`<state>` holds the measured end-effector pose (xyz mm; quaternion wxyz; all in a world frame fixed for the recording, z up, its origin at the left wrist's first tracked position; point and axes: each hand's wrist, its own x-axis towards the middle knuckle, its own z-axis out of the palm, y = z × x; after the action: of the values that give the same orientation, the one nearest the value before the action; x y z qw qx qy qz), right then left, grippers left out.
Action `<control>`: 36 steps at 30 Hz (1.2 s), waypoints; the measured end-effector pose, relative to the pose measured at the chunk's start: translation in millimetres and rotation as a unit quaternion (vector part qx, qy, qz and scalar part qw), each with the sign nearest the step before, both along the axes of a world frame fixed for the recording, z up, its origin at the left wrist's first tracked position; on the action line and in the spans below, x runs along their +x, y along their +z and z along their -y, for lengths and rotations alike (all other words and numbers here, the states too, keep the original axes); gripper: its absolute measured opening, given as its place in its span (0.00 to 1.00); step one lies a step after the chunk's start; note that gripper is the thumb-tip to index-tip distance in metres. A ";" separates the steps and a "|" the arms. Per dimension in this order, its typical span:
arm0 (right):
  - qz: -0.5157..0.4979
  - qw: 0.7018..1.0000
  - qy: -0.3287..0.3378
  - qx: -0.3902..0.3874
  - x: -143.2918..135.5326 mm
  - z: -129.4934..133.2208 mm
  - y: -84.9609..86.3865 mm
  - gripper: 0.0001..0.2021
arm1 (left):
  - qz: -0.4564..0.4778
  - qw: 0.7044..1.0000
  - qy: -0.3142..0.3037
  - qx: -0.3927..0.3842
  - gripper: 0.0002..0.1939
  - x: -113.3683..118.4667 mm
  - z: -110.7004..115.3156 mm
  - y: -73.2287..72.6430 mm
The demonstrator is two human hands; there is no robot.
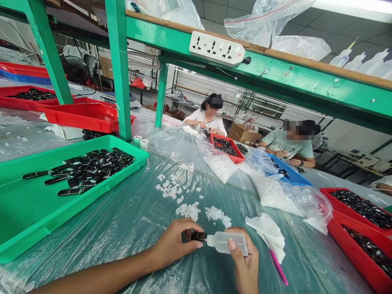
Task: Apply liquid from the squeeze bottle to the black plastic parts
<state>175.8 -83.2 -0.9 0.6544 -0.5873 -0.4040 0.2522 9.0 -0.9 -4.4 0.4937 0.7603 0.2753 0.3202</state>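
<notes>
Between the thumb and fingers of my left hand (pixel 179 241) is a small glossy black piece (pixel 198 236); its exact kind I cannot make out. My right hand (pixel 245 261) grips a translucent white squeeze bottle (pixel 223 242), lying sideways with its nozzle end pointing left at the black piece. The nozzle tip meets or nearly meets that piece; contact is too small to tell. Just beyond my hands lie loose piles of small white pieces (pixel 188 210) and finer white bits (pixel 218 215). A white cloth (pixel 269 234) and a pink pen-like tool (pixel 278 267) rest right of my right hand.
A green tray (pixel 27 224) with many black pieces (pixel 92 167) stands left. Red trays (pixel 339 241) line the right edge. Bags of white pieces (pixel 272 192) lie ahead. A green shelf beam (pixel 294 69) crosses above. Two people (pixel 208 116) sit working across the table.
</notes>
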 end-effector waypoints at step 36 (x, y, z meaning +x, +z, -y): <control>-0.333 0.935 0.122 -0.015 14.9 -16.5 -10.2 0.14 | 0.021 0.998 0.020 -0.056 0.10 -0.4 -1.9 -6.9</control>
<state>190.7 -66.7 -11.1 0.7063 -0.4258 -0.2278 0.5176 8.6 1.1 -11.4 0.5346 0.7192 0.2974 0.3294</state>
